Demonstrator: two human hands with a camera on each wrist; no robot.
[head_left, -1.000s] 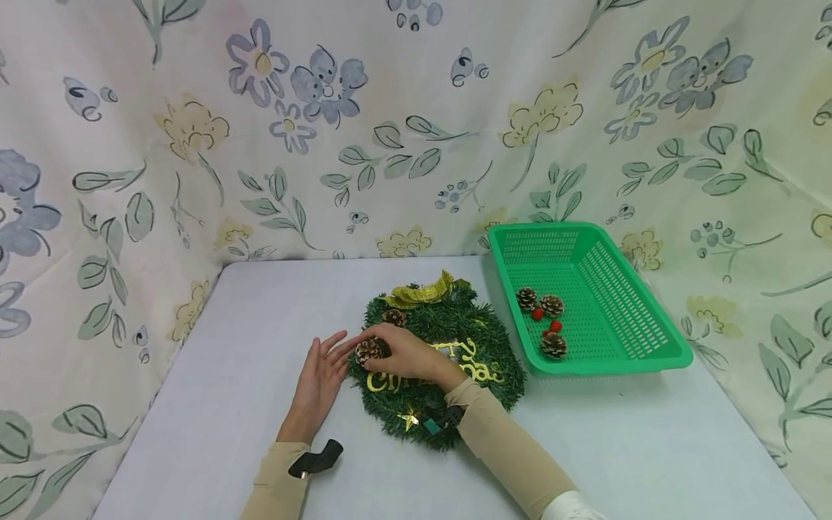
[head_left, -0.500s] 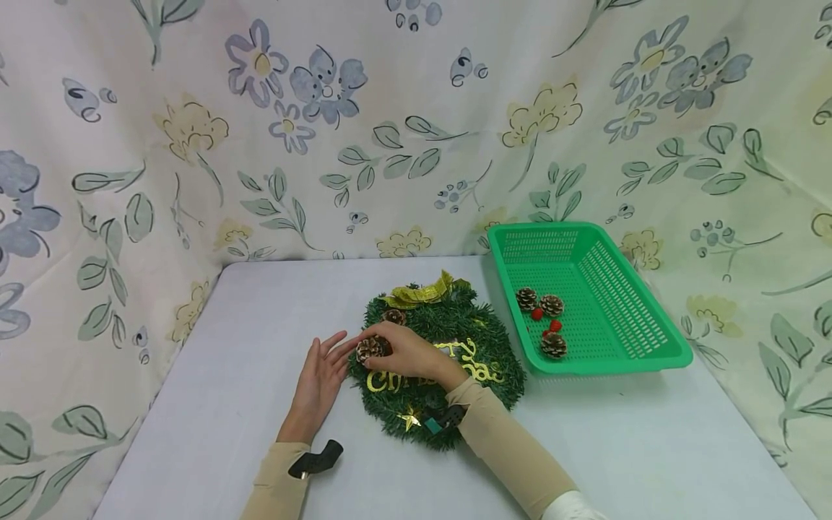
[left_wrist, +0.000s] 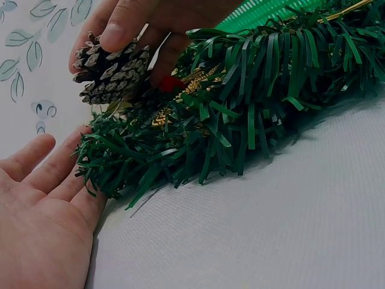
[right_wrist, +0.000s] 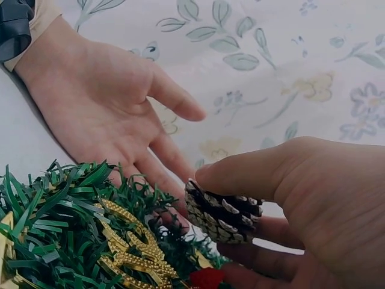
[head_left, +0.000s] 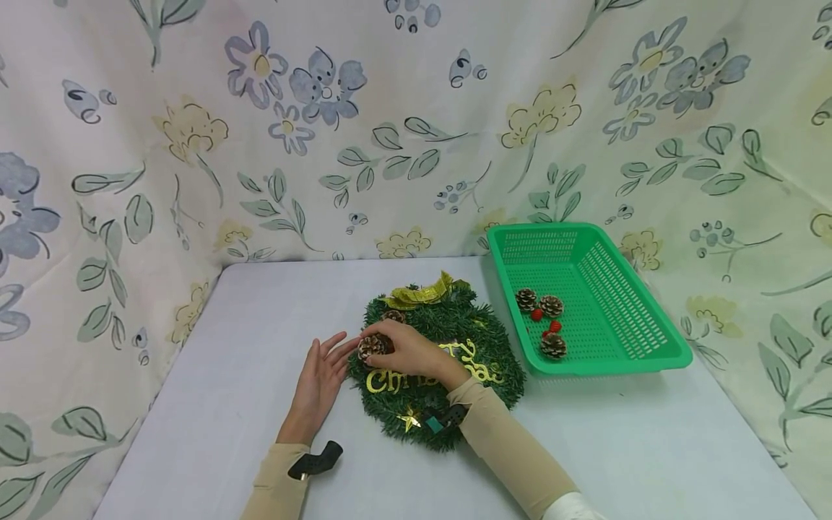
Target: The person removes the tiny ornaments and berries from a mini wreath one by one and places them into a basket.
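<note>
My right hand (head_left: 416,354) pinches a brown pine cone (head_left: 373,349) with pale-tipped scales between thumb and fingers, over the left part of a green tinsel wreath (head_left: 448,426). In the left wrist view the pine cone (left_wrist: 111,75) is just above the tinsel; whether it touches is hard to tell. Palm up with fingers extended, my left hand (head_left: 317,390) rests at the wreath's left edge, its fingertips against the tinsel. The wreath bears gold lettering (head_left: 385,381), a gold bow (head_left: 419,295), a gold star (head_left: 409,419) and another pine cone (head_left: 393,316). A small red piece (right_wrist: 206,277) shows beside the right fingers.
A green plastic basket (head_left: 650,367) stands right of the wreath. Inside it lie several pine cones (head_left: 553,346) and small red pieces (head_left: 536,314). A white cloth (head_left: 279,303) covers the table, and a floral curtain (head_left: 403,180) hangs behind.
My right hand and the pine cone have shifted slightly up and to the right, and the cone has turned a little. My left hand stays in place.
</note>
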